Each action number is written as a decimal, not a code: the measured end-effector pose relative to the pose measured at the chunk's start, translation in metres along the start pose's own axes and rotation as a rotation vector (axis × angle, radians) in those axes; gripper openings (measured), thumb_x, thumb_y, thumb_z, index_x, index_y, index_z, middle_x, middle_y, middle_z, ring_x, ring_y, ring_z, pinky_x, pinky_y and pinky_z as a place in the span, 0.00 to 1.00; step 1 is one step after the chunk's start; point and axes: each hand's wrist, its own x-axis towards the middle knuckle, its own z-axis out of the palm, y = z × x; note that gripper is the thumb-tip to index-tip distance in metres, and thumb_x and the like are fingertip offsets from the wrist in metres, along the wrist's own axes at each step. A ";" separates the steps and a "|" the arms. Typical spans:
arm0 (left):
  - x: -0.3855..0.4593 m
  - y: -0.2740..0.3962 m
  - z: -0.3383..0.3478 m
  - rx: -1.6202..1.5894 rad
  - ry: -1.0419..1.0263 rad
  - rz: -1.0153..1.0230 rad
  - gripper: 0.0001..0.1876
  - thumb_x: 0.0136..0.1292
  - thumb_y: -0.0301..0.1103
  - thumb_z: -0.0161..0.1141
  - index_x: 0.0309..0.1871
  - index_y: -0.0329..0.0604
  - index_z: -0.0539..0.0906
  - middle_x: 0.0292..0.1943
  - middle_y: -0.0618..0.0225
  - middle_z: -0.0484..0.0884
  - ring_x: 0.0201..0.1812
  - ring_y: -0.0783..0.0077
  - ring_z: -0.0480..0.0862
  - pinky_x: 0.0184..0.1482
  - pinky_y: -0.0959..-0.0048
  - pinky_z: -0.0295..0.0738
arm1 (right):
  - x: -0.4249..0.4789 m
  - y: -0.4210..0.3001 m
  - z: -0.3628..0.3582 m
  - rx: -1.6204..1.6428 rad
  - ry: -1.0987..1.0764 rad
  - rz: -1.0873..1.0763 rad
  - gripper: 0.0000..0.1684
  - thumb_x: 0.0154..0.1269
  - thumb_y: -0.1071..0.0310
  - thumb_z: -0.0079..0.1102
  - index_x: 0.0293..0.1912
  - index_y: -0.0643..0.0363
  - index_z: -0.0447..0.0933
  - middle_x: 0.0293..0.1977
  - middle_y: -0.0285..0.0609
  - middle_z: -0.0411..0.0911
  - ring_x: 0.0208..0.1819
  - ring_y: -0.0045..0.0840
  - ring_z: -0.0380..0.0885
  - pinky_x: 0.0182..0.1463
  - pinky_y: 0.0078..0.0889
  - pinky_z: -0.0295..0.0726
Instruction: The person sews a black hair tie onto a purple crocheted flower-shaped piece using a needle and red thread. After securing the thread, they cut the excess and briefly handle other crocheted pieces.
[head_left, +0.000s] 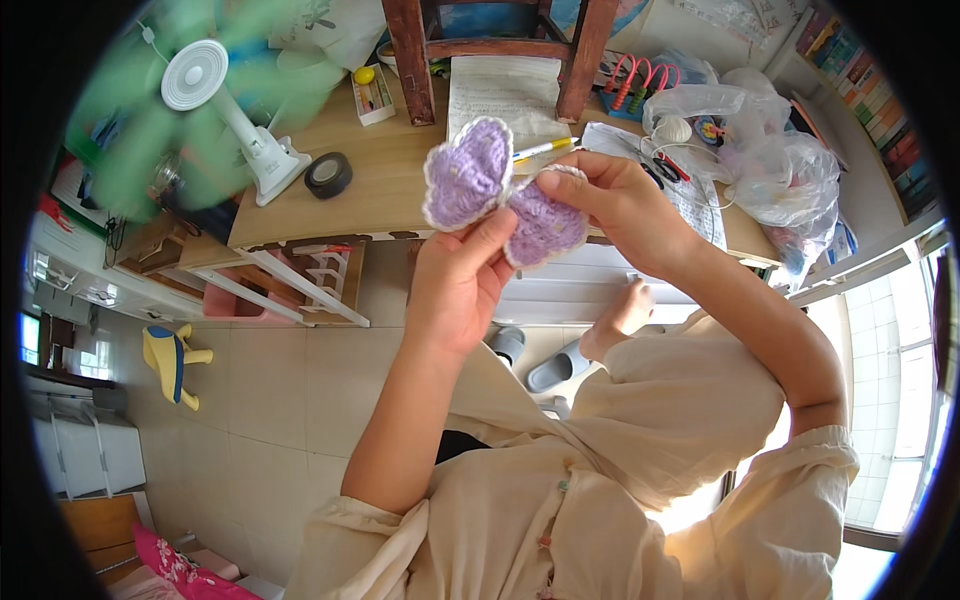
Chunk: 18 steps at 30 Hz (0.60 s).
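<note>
A purple crocheted bow (469, 176) with a white edging is held up in front of the desk's near edge. Its two lobes meet at a narrow pinched middle. My left hand (461, 289) grips it from below near that middle, thumb in front. On the other side, my right hand (619, 202) pinches the upper edge of the right lobe between thumb and fingers. Behind the bow, a yellow and white pen (546, 148) lies on a sheet of paper (502, 90) that bears writing.
On the wooden desk (375, 195) are a running fan (225, 112), a roll of black tape (328, 175), scissors (660, 172), a ball of white yarn (673, 129) and plastic bags (780, 172). A wooden chair (495, 49) stands on its far side. Slippers (559, 367) lie on the floor.
</note>
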 end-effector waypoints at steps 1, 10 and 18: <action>0.000 -0.003 -0.003 0.017 0.006 0.008 0.14 0.67 0.30 0.63 0.55 0.41 0.79 0.48 0.70 0.83 0.49 0.76 0.81 0.52 0.73 0.77 | 0.000 0.000 0.000 0.013 0.002 0.017 0.20 0.71 0.56 0.60 0.50 0.65 0.80 0.40 0.37 0.83 0.42 0.16 0.80 0.50 0.23 0.78; -0.003 -0.009 -0.007 -0.055 -0.175 0.067 0.16 0.68 0.25 0.60 0.59 0.43 0.77 0.55 0.67 0.80 0.57 0.70 0.79 0.59 0.66 0.77 | -0.001 -0.005 0.001 0.376 -0.071 0.138 0.22 0.73 0.53 0.54 0.51 0.64 0.78 0.45 0.39 0.82 0.46 0.21 0.80 0.54 0.31 0.76; -0.003 -0.011 -0.007 -0.037 -0.210 0.088 0.18 0.69 0.27 0.60 0.61 0.43 0.75 0.56 0.67 0.80 0.58 0.70 0.79 0.60 0.65 0.76 | -0.003 -0.005 -0.002 0.214 -0.113 0.083 0.18 0.73 0.57 0.56 0.51 0.62 0.77 0.43 0.36 0.80 0.44 0.18 0.78 0.50 0.26 0.76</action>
